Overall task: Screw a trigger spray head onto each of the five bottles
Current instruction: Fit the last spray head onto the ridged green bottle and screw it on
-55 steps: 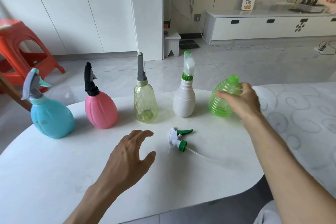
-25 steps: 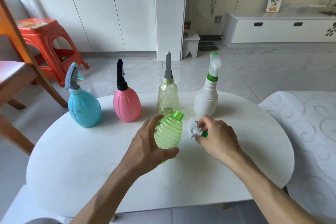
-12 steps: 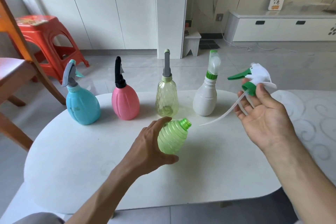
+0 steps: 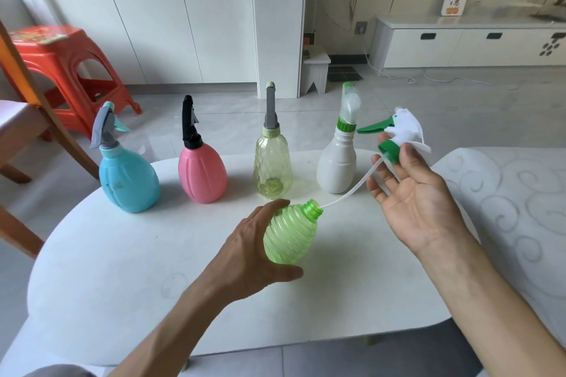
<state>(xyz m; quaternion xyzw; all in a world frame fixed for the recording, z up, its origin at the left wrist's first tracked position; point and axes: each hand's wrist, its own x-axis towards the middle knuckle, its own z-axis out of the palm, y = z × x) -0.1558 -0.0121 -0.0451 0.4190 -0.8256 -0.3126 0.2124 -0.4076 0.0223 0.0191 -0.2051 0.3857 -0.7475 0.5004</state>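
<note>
My left hand (image 4: pixel 254 251) grips a ribbed green bottle (image 4: pixel 291 236), tilted with its open neck up and to the right. Up at the right, my right hand (image 4: pixel 416 193) pinches a white and green trigger spray head (image 4: pixel 398 131) between thumb and fingertips. Its thin dip tube (image 4: pixel 352 190) slants down, and the tip sits at the bottle's mouth. Behind stand a blue bottle (image 4: pixel 128 180), a pink bottle (image 4: pixel 202 174), a pale yellow bottle (image 4: pixel 272 168) and a white bottle (image 4: pixel 337 165), each with a spray head on.
All of it is on a white oval table (image 4: pixel 122 269). A patterned cushion (image 4: pixel 505 208) lies off the right edge. A wooden chair (image 4: pixel 24 131) and an orange stool (image 4: pixel 61 70) stand at the left. Cabinets line the far wall.
My right hand picked the spray head off the table and raised it to the right. The dip tube's tip has now come to the green bottle's mouth. My left hand keeps the bottle.
</note>
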